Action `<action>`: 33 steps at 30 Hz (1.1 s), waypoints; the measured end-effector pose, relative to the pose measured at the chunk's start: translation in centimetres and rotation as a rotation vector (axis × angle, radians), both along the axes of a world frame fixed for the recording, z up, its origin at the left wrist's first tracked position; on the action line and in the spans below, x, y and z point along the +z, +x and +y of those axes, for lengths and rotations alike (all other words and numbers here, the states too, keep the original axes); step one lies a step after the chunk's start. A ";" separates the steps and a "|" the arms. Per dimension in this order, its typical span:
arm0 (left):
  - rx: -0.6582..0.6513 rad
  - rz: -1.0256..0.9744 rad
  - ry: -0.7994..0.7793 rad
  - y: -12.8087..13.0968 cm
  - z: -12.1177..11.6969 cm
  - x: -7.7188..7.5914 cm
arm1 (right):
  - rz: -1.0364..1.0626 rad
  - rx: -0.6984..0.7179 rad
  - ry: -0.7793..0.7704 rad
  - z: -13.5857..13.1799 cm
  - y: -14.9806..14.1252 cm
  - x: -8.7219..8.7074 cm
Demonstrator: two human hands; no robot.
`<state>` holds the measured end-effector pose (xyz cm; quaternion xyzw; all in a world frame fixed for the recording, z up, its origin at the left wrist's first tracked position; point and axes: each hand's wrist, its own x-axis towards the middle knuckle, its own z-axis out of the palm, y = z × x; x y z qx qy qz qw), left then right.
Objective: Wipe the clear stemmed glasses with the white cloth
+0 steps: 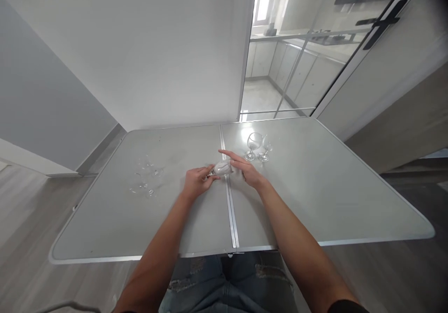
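Note:
A clear stemmed glass lies sideways between my hands, a little above the table's middle seam. My left hand is closed round its stem and foot end. At the bowl's mouth is my right hand, index finger stretched out over the glass and the other fingers bent towards the rim. Something white and soft, like a cloth, shows under the right fingers and seems to fill the bowl. Its exact shape is partly hidden by the hand.
Two clear stemmed glasses stand upright beyond my right hand. Several transparent glasses, faint in outline, are on the left half of the pale folding table. A white wall and a glazed door rise behind it.

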<state>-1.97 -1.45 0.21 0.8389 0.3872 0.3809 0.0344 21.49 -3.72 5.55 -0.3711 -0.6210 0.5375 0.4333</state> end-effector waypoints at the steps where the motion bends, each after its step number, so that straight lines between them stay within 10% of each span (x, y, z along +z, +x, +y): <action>1: -0.009 0.001 -0.004 0.0 0.0 0.0 | -0.049 0.020 0.022 0.1 0.1 -0.1; 6: 0.020 0.019 0.010 0.4 0.1 -0.7 | -0.262 -0.037 0.155 0.6 0.3 -0.7; 16: 0.025 0.049 0.071 0.0 0.6 -1.0 | 0.003 -0.035 -0.020 -0.1 -0.3 -0.3; 24: 0.023 0.031 0.043 0.2 0.1 -1.1 | -0.402 -0.048 0.248 0.7 0.4 -1.4; 33: 0.068 -0.074 -0.018 0.7 0.4 -1.1 | 0.055 -0.167 -0.037 -0.2 -0.7 0.0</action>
